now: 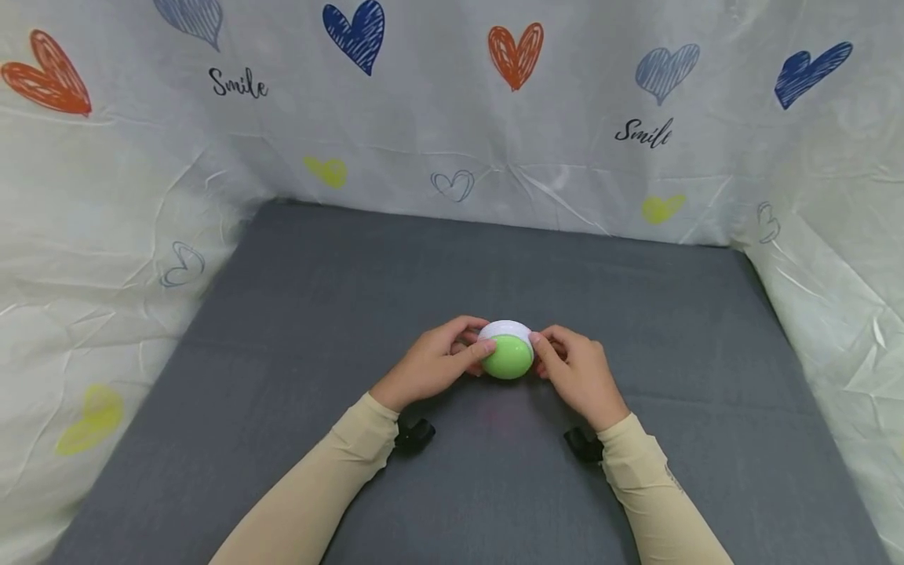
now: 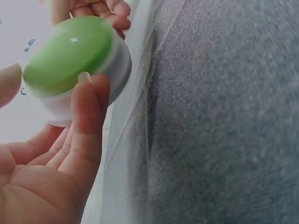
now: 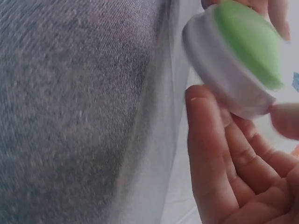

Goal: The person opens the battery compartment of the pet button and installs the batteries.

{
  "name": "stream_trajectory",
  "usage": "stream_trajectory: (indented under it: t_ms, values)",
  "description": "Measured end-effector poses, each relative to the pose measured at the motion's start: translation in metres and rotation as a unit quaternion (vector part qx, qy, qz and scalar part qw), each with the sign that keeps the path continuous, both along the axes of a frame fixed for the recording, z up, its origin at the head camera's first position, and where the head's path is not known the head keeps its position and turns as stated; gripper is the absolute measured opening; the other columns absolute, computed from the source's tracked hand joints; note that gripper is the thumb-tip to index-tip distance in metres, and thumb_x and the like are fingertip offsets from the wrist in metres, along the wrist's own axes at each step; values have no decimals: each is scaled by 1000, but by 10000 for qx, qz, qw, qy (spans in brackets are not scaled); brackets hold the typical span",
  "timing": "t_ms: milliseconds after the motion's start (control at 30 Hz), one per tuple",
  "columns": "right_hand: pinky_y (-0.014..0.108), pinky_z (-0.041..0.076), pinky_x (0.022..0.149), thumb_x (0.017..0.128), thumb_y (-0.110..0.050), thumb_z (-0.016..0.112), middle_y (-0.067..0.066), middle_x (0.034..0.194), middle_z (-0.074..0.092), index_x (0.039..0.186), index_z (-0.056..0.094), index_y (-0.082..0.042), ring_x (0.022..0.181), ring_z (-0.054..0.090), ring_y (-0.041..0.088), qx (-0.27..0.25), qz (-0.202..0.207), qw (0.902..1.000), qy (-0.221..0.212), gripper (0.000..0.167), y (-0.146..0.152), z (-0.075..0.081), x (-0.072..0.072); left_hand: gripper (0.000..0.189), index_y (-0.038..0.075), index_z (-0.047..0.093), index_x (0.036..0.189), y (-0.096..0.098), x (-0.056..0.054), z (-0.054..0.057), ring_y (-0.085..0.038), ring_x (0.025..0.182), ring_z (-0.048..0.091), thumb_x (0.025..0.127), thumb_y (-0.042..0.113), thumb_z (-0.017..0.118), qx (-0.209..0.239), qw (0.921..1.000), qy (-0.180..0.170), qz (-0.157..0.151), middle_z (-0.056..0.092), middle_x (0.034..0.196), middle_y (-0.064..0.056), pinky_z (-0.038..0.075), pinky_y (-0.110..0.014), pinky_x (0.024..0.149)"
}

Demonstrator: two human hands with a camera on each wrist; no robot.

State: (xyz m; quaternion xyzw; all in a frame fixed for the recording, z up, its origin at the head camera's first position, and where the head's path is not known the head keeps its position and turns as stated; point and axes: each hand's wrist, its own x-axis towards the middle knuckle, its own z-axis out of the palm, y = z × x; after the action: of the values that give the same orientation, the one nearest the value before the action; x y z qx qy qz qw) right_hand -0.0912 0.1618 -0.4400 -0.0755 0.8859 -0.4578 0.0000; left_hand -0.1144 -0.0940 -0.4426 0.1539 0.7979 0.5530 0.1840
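A small round case (image 1: 507, 358), with a glossy green domed face and a white body, is held between both hands over the grey cloth, its green side tilted toward the head camera. At its left edge the left hand (image 1: 432, 362) pinches it, thumb on the green dome and fingers at the white side. From the right, the right hand (image 1: 575, 377) holds the white rim between thumb and fingers. The right wrist view shows the case's stepped white body (image 3: 229, 65) close above the right fingertips (image 3: 198, 100). Its underside is mostly hidden from the head view.
Dark grey cloth (image 1: 353, 282) covers the table. White sheeting (image 1: 424, 102) printed with hearts and the word Smile hangs at the back and both sides. Black wrist pieces (image 1: 415, 436) sit beneath the beige sleeves (image 1: 304, 486).
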Motion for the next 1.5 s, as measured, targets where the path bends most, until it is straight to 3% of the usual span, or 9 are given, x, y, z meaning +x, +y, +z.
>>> stream_trajectory:
  t_ms: [167, 300, 433, 633, 767, 967, 1200, 1500]
  values:
    - [29, 61, 64, 112, -39, 60, 2, 78, 78, 105, 77, -13, 67, 74, 14, 9, -85, 9996, -286, 32, -1, -1, -2, 66, 19, 56, 153, 2, 0, -2, -14, 92, 76, 97, 41, 83, -255, 9997, -13, -48, 72, 124, -3, 60, -35, 83]
    - [29, 60, 66, 111, -24, 58, 2, 81, 80, 122, 73, -11, 69, 75, 13, 129, -21, 9984, -556, 22, -1, -5, -2, 77, 16, 54, 157, 4, 0, -5, -10, 91, 73, 93, 38, 88, -730, 9972, 132, -54, 67, 132, -4, 58, -33, 79]
    - [32, 57, 70, 104, -13, 57, 0, 88, 80, 138, 65, -11, 74, 72, 10, 615, 259, 9962, -559, 35, -1, -6, -1, 80, 10, 52, 160, 7, 1, -7, -9, 92, 71, 94, 38, 87, -1154, 9928, 333, 51, 62, 139, -11, 58, -30, 79]
    - [32, 54, 78, 96, -29, 78, 5, 104, 69, 149, 59, -6, 85, 64, 13, 1137, 694, 9892, -619, 61, -3, -6, -3, 77, 8, 54, 159, 12, -1, -7, -11, 80, 65, 96, 41, 84, -1411, 9889, 439, 147, 60, 133, -14, 55, -29, 74]
    - [31, 51, 74, 95, -43, 83, 7, 105, 63, 150, 60, -4, 83, 58, 14, 1396, 764, 9854, -604, 71, -6, -7, -5, 77, 6, 52, 160, 14, -2, -7, -11, 76, 63, 98, 42, 81, -1447, 9886, 404, 81, 58, 131, -16, 53, -29, 71]
    - [32, 50, 73, 99, -50, 77, 8, 105, 63, 146, 64, -3, 83, 56, 14, 1555, 766, 9836, -505, 67, -7, -5, -7, 79, 1, 47, 162, 16, -1, -5, -10, 77, 62, 101, 43, 77, -1567, 9865, 463, 43, 57, 136, -19, 53, -29, 73]
    - [40, 52, 79, 112, -49, 56, 9, 108, 69, 147, 66, -9, 90, 62, 19, 1475, 602, 9858, -535, 54, -6, -5, -11, 71, 3, 48, 162, 21, 1, -7, -9, 73, 65, 108, 45, 67, -1567, 9866, 437, 107, 56, 135, -18, 53, -31, 75]
    - [36, 46, 69, 110, -41, 64, 8, 96, 66, 145, 68, -9, 78, 56, 19, 1545, 291, 9865, -453, 48, -11, -6, -10, 67, 2, 51, 159, 23, -1, -7, -8, 71, 68, 107, 40, 70, -1552, 9869, 336, 268, 56, 134, -19, 55, -30, 73]
